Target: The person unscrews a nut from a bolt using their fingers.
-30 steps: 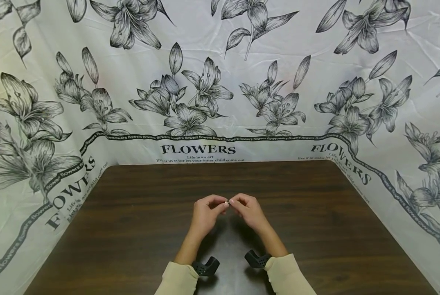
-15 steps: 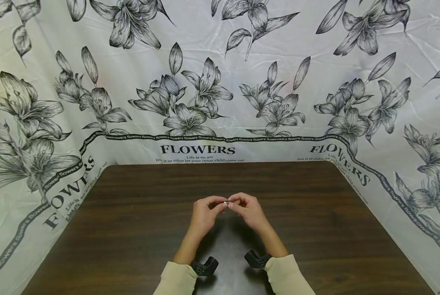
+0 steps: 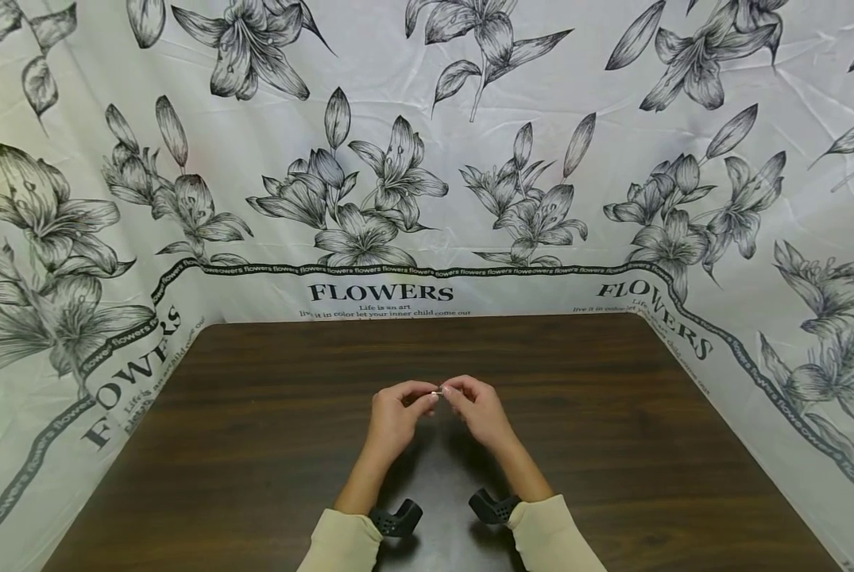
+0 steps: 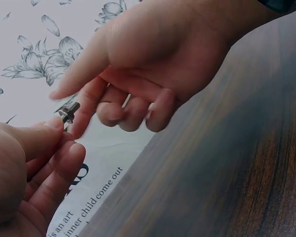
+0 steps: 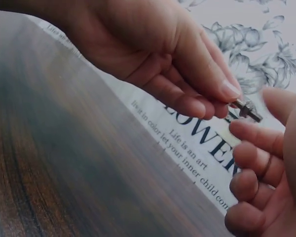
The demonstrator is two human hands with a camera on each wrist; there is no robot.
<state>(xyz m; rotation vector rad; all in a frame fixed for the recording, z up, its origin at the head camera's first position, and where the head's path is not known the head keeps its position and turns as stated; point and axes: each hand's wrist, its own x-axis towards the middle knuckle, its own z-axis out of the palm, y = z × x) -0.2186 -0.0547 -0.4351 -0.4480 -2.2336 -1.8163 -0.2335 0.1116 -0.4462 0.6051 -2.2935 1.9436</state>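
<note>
Floral cloth point(image 3: 441, 202) behind brown table point(image 3: 255, 429)

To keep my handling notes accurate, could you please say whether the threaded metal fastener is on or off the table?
Off the table: the left hand pinches the threaded metal fastener in the air, with shadow below.

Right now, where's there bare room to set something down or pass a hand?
Crowded over mid-table, where the left hand holds a small metal piece close to the right hand. Bare tabletop runs from the left arm out to the printed cloth, likewise from the right arm, and beyond the hands to the back cloth.
</note>
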